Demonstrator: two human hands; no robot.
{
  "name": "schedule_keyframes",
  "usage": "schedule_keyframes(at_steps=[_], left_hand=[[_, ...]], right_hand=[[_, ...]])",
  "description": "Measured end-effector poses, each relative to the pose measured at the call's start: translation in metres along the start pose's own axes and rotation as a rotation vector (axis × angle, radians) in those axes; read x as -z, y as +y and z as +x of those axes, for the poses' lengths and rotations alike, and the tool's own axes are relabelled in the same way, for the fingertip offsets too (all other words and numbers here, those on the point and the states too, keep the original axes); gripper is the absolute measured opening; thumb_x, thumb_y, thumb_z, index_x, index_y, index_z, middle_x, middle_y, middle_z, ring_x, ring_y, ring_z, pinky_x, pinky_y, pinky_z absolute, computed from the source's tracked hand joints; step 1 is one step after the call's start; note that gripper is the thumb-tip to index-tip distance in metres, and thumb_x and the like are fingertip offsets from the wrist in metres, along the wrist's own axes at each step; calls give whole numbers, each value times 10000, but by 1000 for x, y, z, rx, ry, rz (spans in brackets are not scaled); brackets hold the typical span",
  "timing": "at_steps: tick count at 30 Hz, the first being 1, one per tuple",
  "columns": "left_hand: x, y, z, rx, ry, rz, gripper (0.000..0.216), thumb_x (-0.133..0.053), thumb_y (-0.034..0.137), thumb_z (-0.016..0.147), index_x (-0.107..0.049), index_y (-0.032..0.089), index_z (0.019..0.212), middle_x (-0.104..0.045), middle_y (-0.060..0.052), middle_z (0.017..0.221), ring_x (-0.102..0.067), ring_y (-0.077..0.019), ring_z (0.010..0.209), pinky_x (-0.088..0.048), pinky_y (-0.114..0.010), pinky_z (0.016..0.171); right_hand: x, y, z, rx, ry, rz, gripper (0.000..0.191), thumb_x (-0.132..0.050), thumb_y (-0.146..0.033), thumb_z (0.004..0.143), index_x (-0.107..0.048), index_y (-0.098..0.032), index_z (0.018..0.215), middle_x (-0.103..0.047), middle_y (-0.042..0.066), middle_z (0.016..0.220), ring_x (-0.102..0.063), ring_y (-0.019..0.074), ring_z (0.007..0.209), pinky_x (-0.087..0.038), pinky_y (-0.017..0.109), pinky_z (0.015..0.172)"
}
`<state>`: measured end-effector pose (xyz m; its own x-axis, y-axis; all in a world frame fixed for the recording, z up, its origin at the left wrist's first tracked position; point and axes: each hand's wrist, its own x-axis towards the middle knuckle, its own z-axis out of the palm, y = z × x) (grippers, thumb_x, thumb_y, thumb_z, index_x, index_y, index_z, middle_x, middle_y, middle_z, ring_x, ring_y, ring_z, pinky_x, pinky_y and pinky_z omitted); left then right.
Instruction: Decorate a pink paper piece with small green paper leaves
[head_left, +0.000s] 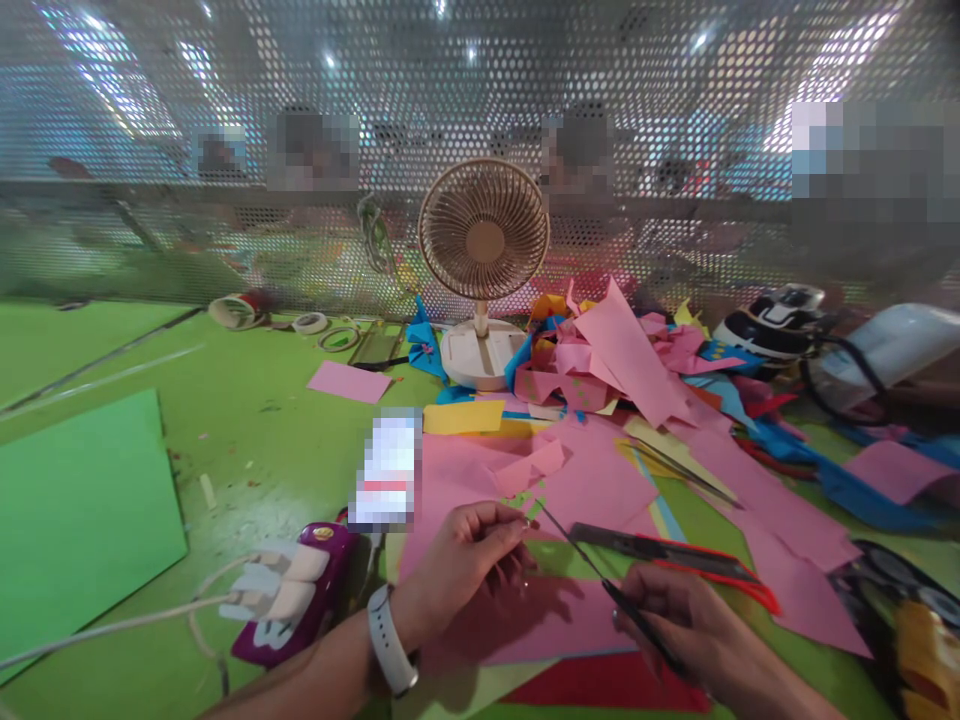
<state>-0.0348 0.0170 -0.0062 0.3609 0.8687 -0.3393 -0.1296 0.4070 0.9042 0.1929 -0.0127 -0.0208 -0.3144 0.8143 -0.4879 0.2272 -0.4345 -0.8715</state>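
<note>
Near the green desk's [255,420] front edge, the right hand [705,625] is gripping a slim, black-handled metal tool [611,592], its long axis slanting far-left toward the left hand's [476,550] narrow grip, contents unclear.

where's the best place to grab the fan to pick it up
Probably by its narrow stem, coming from the front left: the fan stands upright, and the stem gives a slim hold between the wide round head and flat base. Paper scraps are heaped close on the right; mind the blue paper left of the base.
</note>
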Motion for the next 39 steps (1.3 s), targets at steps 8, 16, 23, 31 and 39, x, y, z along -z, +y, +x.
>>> schedule_keyframes(at_steps=[8, 16, 23, 31, 39], left_hand=[[1, 0, 1, -3, 30, 54, 255, -536, 373, 801, -568, 121, 814, -620, -33, 655, -525, -77, 481, -374, -196, 473], [1, 0, 1, -39, 61, 73, 254, -525, 377, 811, -562, 126, 806, -617, -29, 643, -501, -69, 472, -349, -186, 454], [-2, 2, -1, -29, 41, 18, 243, -548, 366, 800, -574, 126, 822, -614, -17, 626, -510, -67, 452, -358, -186, 452], [-1, 1, -2, 11, 8, 13, 350, -568, 359, 789, -580, 126, 1050, -637, -28, 645, -522, -66, 455, -328, -171, 421], [-1, 2, -2, 25, 19, 21, 414, -591, 387, 762, -572, 123, 1081, -642, -27, 644, -524, -72, 450, -341, -185, 431]], right_hand=[[0, 2, 0, 19, 4, -21, 454, -629, -580, 639, -469, -155, 643, -426, -58, 501, -315, 31, 426, -235, 149, 380], [3, 1, 1, 12, -34, -43, 462, -551, -618, 680, -463, -165, 666, -459, -68, 442, -215, 4, 296, -141, 154, 294], [1, -11, -7, 1, -119, -12, 485, -557, -625, 673, -506, -143, 697, -476, -48, 504, -269, 12, 345, -185, 150, 321], [-2, -7, -5, 52, -147, 12, 448, -566, -584, 700, -493, -144, 664, -428, -53, 521, -272, 29, 402, -189, 167, 363], [-5, -17, -9, 26, -127, 8, 443, -578, -584, 683, -477, -154, 654, -424, -57, 517, -271, 33, 405, -194, 171, 367]])
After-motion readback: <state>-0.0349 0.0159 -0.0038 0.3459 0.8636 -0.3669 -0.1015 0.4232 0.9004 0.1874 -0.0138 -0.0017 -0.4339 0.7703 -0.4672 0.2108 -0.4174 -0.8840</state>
